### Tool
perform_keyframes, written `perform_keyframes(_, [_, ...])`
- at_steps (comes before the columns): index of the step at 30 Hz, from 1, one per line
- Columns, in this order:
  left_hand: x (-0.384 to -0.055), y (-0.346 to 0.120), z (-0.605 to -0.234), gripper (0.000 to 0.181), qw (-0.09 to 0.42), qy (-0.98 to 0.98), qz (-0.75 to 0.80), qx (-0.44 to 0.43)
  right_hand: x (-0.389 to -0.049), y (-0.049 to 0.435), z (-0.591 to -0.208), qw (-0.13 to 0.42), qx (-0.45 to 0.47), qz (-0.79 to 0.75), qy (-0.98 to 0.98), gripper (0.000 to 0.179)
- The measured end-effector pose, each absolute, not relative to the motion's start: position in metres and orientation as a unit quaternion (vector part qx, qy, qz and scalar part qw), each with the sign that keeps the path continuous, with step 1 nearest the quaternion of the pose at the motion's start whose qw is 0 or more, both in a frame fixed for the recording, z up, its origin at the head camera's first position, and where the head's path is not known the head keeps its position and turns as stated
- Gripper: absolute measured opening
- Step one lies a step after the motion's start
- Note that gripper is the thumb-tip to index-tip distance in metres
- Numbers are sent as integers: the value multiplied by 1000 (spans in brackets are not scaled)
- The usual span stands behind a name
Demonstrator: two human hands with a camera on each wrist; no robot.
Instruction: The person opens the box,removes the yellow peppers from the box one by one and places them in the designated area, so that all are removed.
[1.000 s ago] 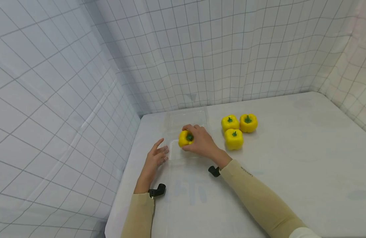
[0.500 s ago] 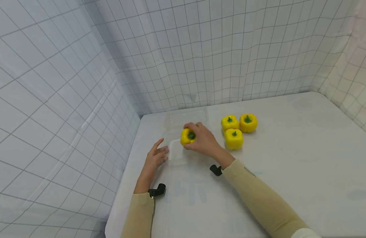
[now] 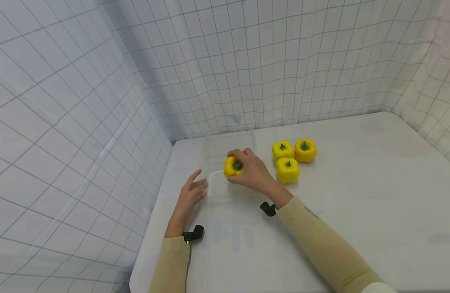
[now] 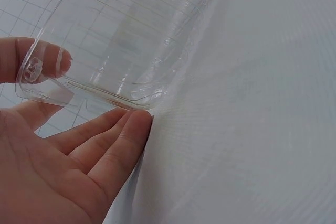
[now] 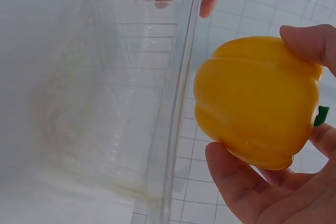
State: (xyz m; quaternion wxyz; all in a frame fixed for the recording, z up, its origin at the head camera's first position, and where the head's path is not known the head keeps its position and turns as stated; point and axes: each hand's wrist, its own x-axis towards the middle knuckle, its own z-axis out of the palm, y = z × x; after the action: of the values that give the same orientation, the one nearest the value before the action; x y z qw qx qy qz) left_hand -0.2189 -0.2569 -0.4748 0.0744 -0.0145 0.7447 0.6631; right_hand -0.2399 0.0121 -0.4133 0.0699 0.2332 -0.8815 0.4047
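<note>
In the head view my right hand point(image 3: 252, 173) holds a yellow bell pepper point(image 3: 230, 167) with a green stem, above a clear plastic box point(image 3: 218, 185). The right wrist view has the bell pepper point(image 5: 257, 100) between thumb and fingers, higher than the box's rim point(image 5: 176, 98). My left hand point(image 3: 190, 195) is at the box's left side. Seen from the left wrist, its fingertips point(image 4: 139, 121) come right up to a lower corner of the box point(image 4: 126, 35), and one finger shows through the clear plastic.
The box's clear lid point(image 3: 228, 144) lies folded back towards the rear wall. To the right, three more yellow bell peppers point(image 3: 287, 171) stand close together on the white table point(image 3: 357, 203). Grid-patterned cloth walls point(image 3: 269, 73) rise behind and at the sides.
My right hand has drifted slightly right and up in the head view, still holding the bell pepper. The left hand stays in place beside the box.
</note>
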Motion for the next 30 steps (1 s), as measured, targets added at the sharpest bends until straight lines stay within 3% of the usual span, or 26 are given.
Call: perform_keyframes(30, [-219, -257, -479, 65, 60, 738, 672, -2, -237, 41, -397, 97, 202, 404, -887, 65])
